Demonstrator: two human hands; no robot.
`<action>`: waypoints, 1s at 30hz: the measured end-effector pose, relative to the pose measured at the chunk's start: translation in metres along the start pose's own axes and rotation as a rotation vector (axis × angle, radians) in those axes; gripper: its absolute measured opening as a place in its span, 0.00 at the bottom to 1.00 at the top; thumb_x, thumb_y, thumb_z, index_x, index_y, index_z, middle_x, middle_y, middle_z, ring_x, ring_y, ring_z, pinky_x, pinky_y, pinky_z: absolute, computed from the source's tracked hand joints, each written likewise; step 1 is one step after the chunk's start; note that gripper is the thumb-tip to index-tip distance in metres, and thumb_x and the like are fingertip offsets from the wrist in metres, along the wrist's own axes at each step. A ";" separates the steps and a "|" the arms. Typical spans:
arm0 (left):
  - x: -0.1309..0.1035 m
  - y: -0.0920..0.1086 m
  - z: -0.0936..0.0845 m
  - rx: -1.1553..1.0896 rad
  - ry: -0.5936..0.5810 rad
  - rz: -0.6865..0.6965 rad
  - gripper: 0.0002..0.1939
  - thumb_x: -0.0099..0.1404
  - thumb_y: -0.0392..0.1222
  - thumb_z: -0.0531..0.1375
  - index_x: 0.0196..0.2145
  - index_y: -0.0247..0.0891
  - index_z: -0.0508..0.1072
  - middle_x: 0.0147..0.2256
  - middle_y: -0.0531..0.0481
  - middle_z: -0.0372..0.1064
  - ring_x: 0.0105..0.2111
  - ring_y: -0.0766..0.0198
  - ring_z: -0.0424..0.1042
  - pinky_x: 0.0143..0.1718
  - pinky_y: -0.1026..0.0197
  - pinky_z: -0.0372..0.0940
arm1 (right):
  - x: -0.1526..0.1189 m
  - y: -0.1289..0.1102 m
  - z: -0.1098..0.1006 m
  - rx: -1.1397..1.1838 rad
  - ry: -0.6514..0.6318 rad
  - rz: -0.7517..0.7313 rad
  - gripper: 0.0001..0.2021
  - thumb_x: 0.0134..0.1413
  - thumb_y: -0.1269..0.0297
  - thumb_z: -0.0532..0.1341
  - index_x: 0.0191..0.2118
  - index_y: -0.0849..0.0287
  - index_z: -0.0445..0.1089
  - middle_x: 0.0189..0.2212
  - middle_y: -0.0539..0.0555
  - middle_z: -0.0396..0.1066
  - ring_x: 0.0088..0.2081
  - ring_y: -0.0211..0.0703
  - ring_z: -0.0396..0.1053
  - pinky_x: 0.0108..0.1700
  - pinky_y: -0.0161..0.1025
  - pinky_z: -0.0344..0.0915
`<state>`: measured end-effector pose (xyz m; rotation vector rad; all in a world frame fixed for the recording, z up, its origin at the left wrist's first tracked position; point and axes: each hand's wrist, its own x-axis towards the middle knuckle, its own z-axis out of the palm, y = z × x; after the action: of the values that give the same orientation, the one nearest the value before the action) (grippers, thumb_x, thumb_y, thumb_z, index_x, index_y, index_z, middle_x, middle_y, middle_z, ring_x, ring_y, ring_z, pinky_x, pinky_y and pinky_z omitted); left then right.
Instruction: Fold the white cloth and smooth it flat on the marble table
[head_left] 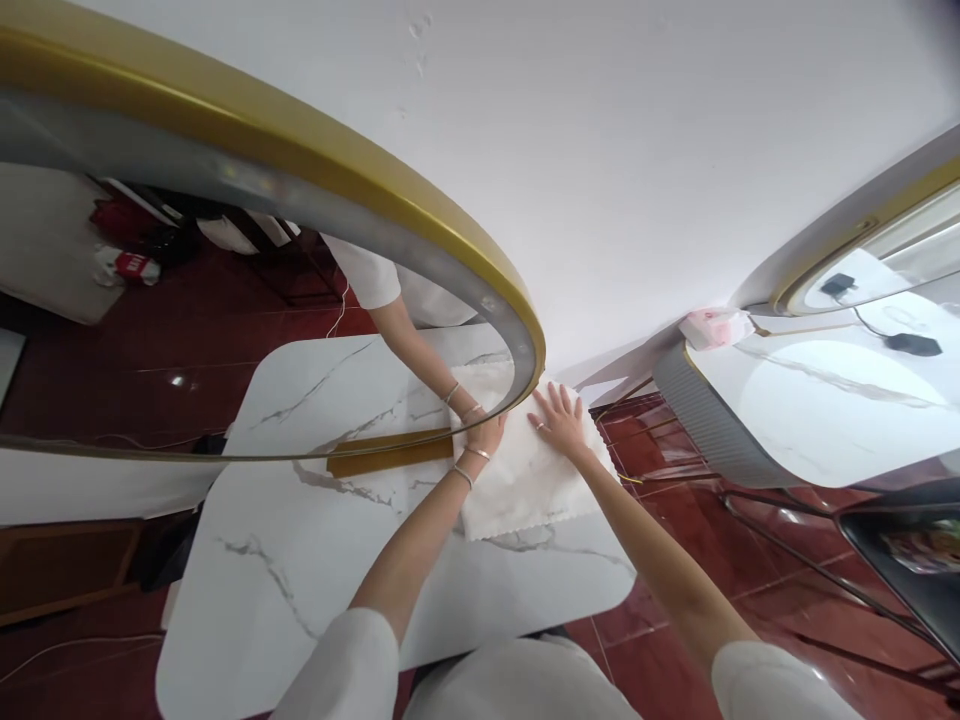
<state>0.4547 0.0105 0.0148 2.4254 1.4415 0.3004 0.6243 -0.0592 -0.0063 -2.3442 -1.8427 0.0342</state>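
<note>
A white cloth (517, 500) with a scalloped edge lies spread on a white marble-patterned table (262, 610), under the low right end of a round gold-framed mirror (420, 190). My right hand (562, 425) rests flat on the cloth with its fingers spread, a ring on one of them. To its left, my left hand (487, 435) is on the cloth right at the mirror's bottom rim; its fingers are mostly hidden, so their shape is unclear. Bracelets circle the left wrist. The mirror reflects my arm, the tabletop and part of the cloth.
To the right stands a second marble-patterned table (817, 400) with a ribbed grey side, holding a pink-and-white packet (716, 327). Another gold-framed mirror (862, 230) hangs above it. A dark chair (907, 550) is at the right edge, over the red tiled floor (750, 540).
</note>
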 end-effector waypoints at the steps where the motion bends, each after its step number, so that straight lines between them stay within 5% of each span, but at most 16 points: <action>1: -0.014 0.001 -0.001 0.003 -0.004 0.031 0.24 0.70 0.52 0.46 0.51 0.33 0.70 0.47 0.35 0.71 0.51 0.48 0.68 0.52 0.49 0.59 | -0.005 0.003 0.000 0.021 0.038 -0.001 0.26 0.64 0.50 0.45 0.64 0.52 0.54 0.66 0.58 0.47 0.66 0.56 0.40 0.62 0.60 0.45; 4: -0.076 0.000 -0.002 0.024 0.036 0.177 0.28 0.67 0.51 0.52 0.62 0.40 0.58 0.64 0.39 0.51 0.64 0.46 0.49 0.60 0.44 0.50 | -0.036 0.009 0.002 0.081 0.180 0.039 0.24 0.65 0.53 0.45 0.60 0.58 0.61 0.63 0.61 0.53 0.64 0.54 0.47 0.61 0.53 0.52; 7: -0.143 -0.007 -0.004 0.052 0.071 0.309 0.33 0.67 0.51 0.53 0.66 0.43 0.48 0.68 0.42 0.33 0.67 0.45 0.36 0.62 0.40 0.44 | -0.085 0.008 0.003 0.087 0.229 0.015 0.25 0.65 0.54 0.45 0.64 0.55 0.54 0.64 0.60 0.51 0.64 0.52 0.47 0.61 0.53 0.51; 11: -0.211 -0.013 -0.009 0.082 0.030 0.312 0.35 0.67 0.50 0.53 0.67 0.44 0.44 0.68 0.43 0.29 0.67 0.46 0.36 0.63 0.40 0.44 | -0.159 -0.007 -0.004 0.027 0.140 -0.080 0.32 0.63 0.49 0.47 0.68 0.52 0.37 0.69 0.58 0.35 0.67 0.55 0.38 0.63 0.58 0.44; 15: -0.249 -0.015 -0.012 0.083 -0.014 0.337 0.35 0.66 0.51 0.53 0.66 0.44 0.45 0.68 0.42 0.34 0.67 0.46 0.38 0.62 0.41 0.46 | -0.210 -0.022 -0.010 -0.012 0.091 -0.036 0.34 0.62 0.48 0.46 0.69 0.51 0.33 0.69 0.57 0.30 0.68 0.56 0.36 0.63 0.60 0.42; 19: -0.239 -0.017 -0.009 0.064 -0.019 0.337 0.36 0.65 0.53 0.54 0.66 0.46 0.45 0.68 0.43 0.35 0.67 0.46 0.38 0.62 0.40 0.47 | -0.200 -0.019 -0.007 -0.042 0.088 -0.022 0.34 0.63 0.49 0.46 0.68 0.49 0.30 0.69 0.57 0.30 0.68 0.56 0.36 0.63 0.61 0.42; 26: -0.139 -0.014 -0.002 0.046 0.072 0.310 0.33 0.64 0.50 0.57 0.64 0.45 0.54 0.68 0.44 0.38 0.67 0.48 0.39 0.63 0.40 0.46 | -0.098 0.007 0.004 -0.064 0.077 0.006 0.30 0.64 0.50 0.44 0.68 0.51 0.39 0.69 0.57 0.34 0.68 0.54 0.35 0.64 0.59 0.39; 30: -0.119 -0.012 0.001 0.047 0.090 0.285 0.31 0.64 0.50 0.57 0.62 0.45 0.57 0.67 0.44 0.39 0.67 0.49 0.39 0.64 0.42 0.45 | -0.077 0.013 0.007 -0.061 0.053 0.014 0.29 0.64 0.48 0.44 0.67 0.54 0.47 0.68 0.60 0.38 0.68 0.54 0.35 0.63 0.60 0.39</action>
<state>0.3890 -0.0885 0.0064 2.6880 1.1456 0.4482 0.6176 -0.1359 -0.0212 -2.3739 -1.8282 -0.0837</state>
